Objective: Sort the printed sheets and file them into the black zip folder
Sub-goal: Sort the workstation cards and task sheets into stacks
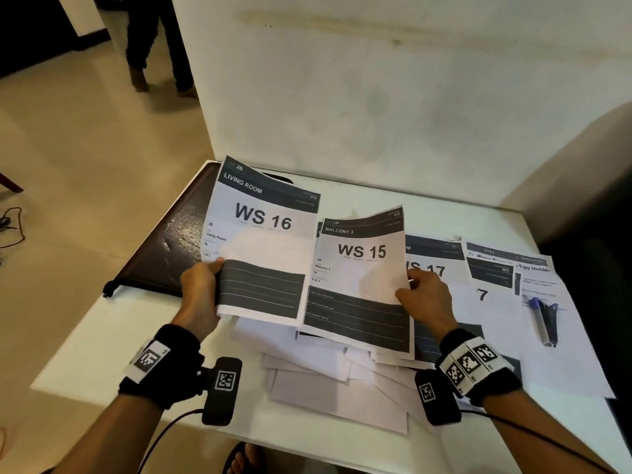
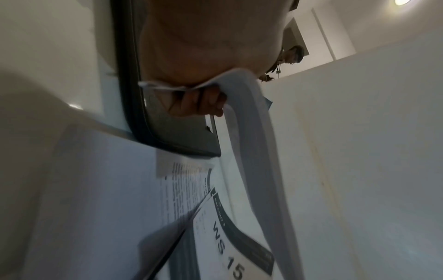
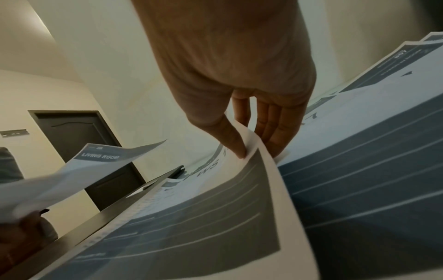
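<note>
The sorting step is in hand, and nothing appears filed yet. The left hand (image 1: pixel 200 285) pinches a printed sheet headed "WS 16" (image 1: pixel 263 248) by its left edge, thumb on the printed face and fingers curled beneath; the left wrist view suggests more than one sheet in that pinch, though the count cannot be told. It is raised over the left part of the desk (image 1: pixel 393 200). The right hand (image 1: pixel 427 295) pinches the right edge of the "WS 15" sheet (image 1: pixel 362 278) between thumb and fingers, lifting that side so the paper bows up off the pile.

The black zip folder (image 1: pixel 171 248) lies flat along the desk's left edge, reaching to its far left corner, partly under the raised WS 16 sheet; whether it is zipped cannot be told. A "WS 17" sheet (image 1: pixel 431 268) lies face up just right of WS 15, with more printed sheets toward the right edge, where a blue marker (image 1: pixel 543 319) rests on them. Loose blank-side sheets (image 1: pixel 335 381) spread along the near edge.

Judging by the numbers, the next move is probably to bring WS 15 together with WS 16 in order, which calls for lifting it clear without dragging the sheets beneath, then squaring the edges before gathering WS 17.
</note>
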